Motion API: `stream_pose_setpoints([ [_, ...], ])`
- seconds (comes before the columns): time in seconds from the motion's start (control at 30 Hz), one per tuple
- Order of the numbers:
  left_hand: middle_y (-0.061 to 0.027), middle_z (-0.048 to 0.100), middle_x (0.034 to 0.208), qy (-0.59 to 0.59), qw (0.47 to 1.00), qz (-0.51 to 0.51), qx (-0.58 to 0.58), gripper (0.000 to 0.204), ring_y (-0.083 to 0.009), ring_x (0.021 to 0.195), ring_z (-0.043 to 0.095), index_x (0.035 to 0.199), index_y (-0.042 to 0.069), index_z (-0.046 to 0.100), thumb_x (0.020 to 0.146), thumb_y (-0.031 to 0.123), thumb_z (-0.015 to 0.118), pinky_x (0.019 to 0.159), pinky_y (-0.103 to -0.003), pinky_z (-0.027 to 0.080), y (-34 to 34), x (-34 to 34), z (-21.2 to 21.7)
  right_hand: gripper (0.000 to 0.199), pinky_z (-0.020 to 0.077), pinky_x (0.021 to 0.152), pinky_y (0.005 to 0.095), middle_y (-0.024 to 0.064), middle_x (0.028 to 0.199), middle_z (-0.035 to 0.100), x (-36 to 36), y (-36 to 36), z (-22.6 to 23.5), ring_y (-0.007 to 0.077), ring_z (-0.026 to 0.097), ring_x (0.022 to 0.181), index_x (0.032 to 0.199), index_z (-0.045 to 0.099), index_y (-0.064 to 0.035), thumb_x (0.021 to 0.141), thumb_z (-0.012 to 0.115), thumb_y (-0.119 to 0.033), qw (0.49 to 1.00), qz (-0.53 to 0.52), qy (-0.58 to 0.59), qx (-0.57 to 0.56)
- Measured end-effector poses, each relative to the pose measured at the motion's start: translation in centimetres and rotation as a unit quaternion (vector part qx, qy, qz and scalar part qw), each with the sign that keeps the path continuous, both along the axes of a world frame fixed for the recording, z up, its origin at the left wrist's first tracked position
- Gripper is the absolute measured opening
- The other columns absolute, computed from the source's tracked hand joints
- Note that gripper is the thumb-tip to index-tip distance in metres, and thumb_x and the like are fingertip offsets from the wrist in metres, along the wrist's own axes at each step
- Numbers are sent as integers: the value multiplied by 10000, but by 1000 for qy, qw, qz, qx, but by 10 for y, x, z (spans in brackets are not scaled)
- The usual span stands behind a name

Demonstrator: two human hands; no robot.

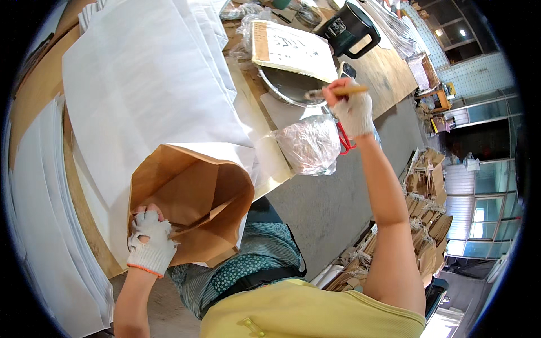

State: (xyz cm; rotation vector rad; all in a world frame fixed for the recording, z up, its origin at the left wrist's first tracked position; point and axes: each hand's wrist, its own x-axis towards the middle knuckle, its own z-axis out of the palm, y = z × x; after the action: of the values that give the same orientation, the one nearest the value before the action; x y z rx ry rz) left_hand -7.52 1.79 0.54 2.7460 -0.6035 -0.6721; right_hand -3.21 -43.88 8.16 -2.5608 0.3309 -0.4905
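Observation:
My left hand, in a torn white knit glove with bare fingertips, grips the near left rim of an open paper bag. The bag is brown inside and white outside, and its mouth gapes toward me. In my gloved right hand is a brush with a wooden handle. Its bristle end hangs at the edge of a round bowl of greyish stuff. A written-on board covers the far part of that bowl. White paper bags lie stacked beyond the open one.
A clear plastic bag sits at the table edge, with a red handle beside it. A black kettle and a phone stand past the bowl. More white sheets lie left. Bundled brown paper is piled at right.

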Motion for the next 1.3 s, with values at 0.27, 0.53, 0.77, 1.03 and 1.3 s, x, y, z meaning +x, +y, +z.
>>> stream_pose_setpoints([
  [0.27,-134,501,975,-108,990,-94,-14,360,-346,921,496,791,61,510,572,91,794,788,-436,422,4,-8,-3,223,450,573,253,39,673,632,26,-45,-67,113,574,611,890,718,-15,846,757,-231,960,-28,21,279],
  [0.53,-137,519,1071,-132,980,-86,-119,307,-360,952,509,773,79,530,549,39,735,735,-457,430,-14,-8,-1,164,386,376,233,43,629,599,45,-63,-63,114,507,443,889,657,-84,923,612,-238,850,-270,69,448],
  [0.77,-122,456,1388,-94,979,-139,-119,292,-387,1291,433,889,79,589,627,95,718,1000,-499,440,-18,-3,11,168,376,367,219,28,642,585,36,-63,-42,95,515,471,890,634,-62,912,661,-226,865,-247,89,427],
  [1.03,-196,480,1377,36,997,-59,32,758,-361,1259,498,1263,-16,498,701,383,813,1043,-425,434,8,21,33,283,431,486,163,-3,734,618,-8,104,23,43,547,562,1037,646,-72,951,626,-340,871,140,219,416],
  [1.3,-249,563,1287,56,998,-19,-17,999,-403,1159,591,1361,-40,395,715,629,762,1001,-431,476,21,28,19,153,513,676,265,35,817,677,-13,229,-35,138,637,747,936,719,-37,786,717,-8,874,451,149,107],
])
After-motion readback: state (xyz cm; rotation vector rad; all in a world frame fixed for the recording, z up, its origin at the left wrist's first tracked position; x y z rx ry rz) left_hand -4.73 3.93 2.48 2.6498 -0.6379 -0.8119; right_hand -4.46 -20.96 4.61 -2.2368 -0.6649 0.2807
